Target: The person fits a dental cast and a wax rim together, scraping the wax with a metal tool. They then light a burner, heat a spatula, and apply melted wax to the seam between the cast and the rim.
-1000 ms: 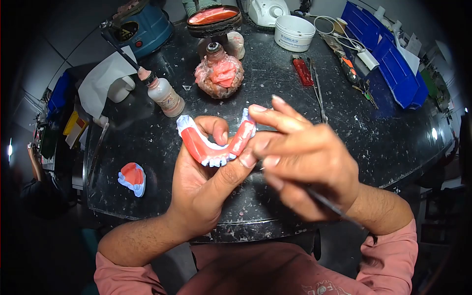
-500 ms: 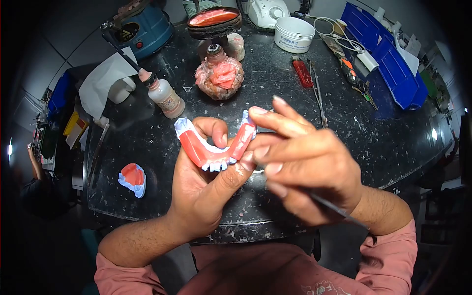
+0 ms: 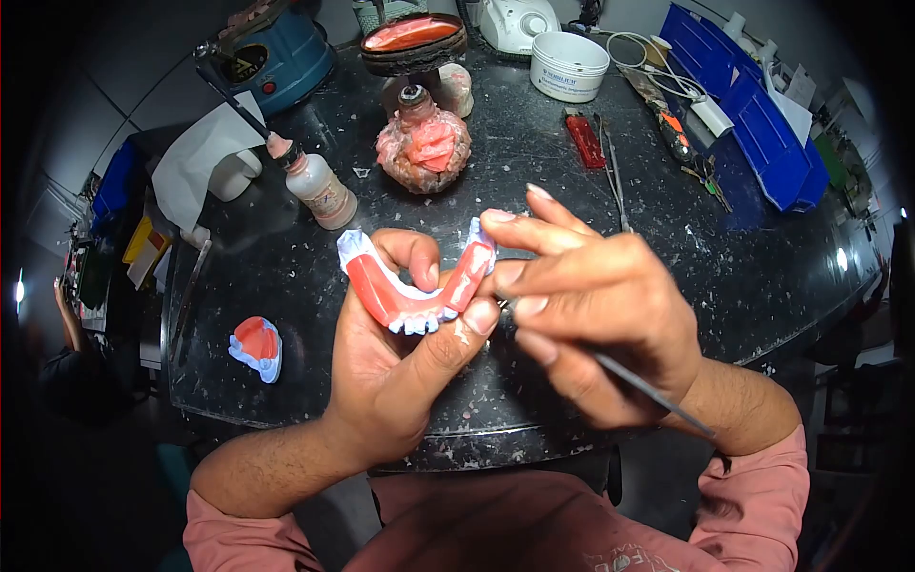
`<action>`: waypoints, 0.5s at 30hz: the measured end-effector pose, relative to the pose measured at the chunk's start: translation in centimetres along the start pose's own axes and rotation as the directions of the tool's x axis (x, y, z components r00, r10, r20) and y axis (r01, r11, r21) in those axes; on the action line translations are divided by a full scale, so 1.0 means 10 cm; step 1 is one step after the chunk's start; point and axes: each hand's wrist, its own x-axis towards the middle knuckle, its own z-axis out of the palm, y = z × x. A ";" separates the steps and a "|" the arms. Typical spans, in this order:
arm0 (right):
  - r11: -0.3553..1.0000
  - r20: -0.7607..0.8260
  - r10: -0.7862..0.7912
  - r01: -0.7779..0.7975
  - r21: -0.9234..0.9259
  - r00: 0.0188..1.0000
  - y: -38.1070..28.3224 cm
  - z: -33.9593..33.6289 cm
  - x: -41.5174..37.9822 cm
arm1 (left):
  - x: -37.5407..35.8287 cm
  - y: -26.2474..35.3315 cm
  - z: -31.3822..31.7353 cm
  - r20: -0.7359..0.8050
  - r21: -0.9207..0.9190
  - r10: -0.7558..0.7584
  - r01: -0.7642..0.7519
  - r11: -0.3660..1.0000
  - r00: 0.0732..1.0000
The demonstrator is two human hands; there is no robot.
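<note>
A U-shaped bluish-white dental cast (image 3: 416, 303) with red wax along both sides is held in my left hand (image 3: 391, 372), its teeth facing me. My left thumb presses near the front teeth, and a finger curls inside the arch. Close beside it on the right, my right hand (image 3: 610, 324) grips a thin metal tool (image 3: 653, 393) whose handle sticks out below the palm. The tool's tip shows only in part near my left thumb. One right fingertip is at the cast's upper right end. A smaller cast with red wax (image 3: 256, 350) lies on the table to the left.
On the dark table (image 3: 286, 286) stand a dropper bottle (image 3: 322, 191), a wax-covered burner (image 3: 424, 148) under a pan of red wax (image 3: 415, 40), and a white tub (image 3: 570, 67). A red lighter (image 3: 584, 139), tweezers (image 3: 613, 172) and blue trays (image 3: 762, 124) are farther right.
My right hand has shifted very slightly, and the tool has tilted a little with it. The cast and my left hand have hardly moved.
</note>
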 end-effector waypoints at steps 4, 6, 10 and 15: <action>1.000 0.031 0.014 -0.014 0.013 0.999 -0.08 0.02 0.03 | 0.03 0.02 0.08 0.001 -0.038 0.047 -0.047 0.998 0.999; 0.996 -0.050 0.046 -0.042 0.074 0.998 -0.07 0.01 0.03 | 0.03 0.03 0.07 0.007 -0.072 0.057 -0.057 0.996 0.998; 1.000 -0.027 0.022 -0.021 0.010 0.999 -0.01 0.00 0.00 | -0.02 -0.05 -0.05 0.016 0.051 0.041 -0.042 0.998 0.999; 0.998 0.096 -0.018 0.023 -0.050 0.995 -0.09 -0.03 0.04 | 0.01 0.00 0.06 -0.020 -0.016 0.069 -0.070 0.997 0.997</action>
